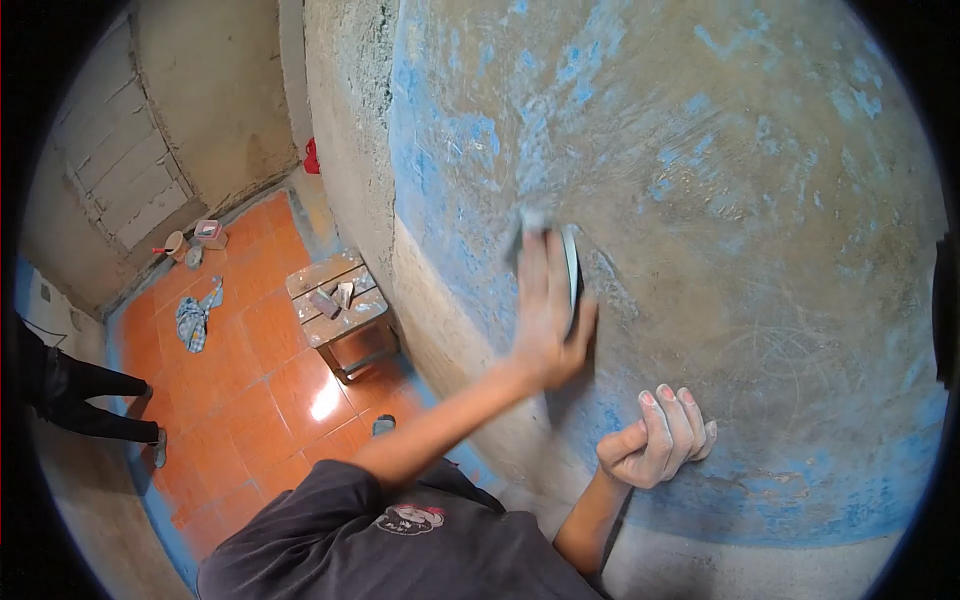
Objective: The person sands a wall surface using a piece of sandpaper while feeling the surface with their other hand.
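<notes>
My left hand (548, 315) is pressed flat against the wall (720, 290), blurred by motion. Under its fingers is a thin sheet (573, 258) with a pale green edge, which looks like sandpaper; most of it is hidden by the hand. The wall surface is grey-brown with worn blue paint patches. Lower and to the right, my right hand (660, 440) hovers in front of the wall, fingers loosely bent and nothing visible in them. Whitish dust coats its fingertips.
A small wooden stool (345, 300) with small blocks on top stands on the orange tiled floor (245, 400). A checkered cloth (197, 318), a small bucket (177, 245) and a tub (211, 234) lie farther back. Another person's legs (95, 395) show at left.
</notes>
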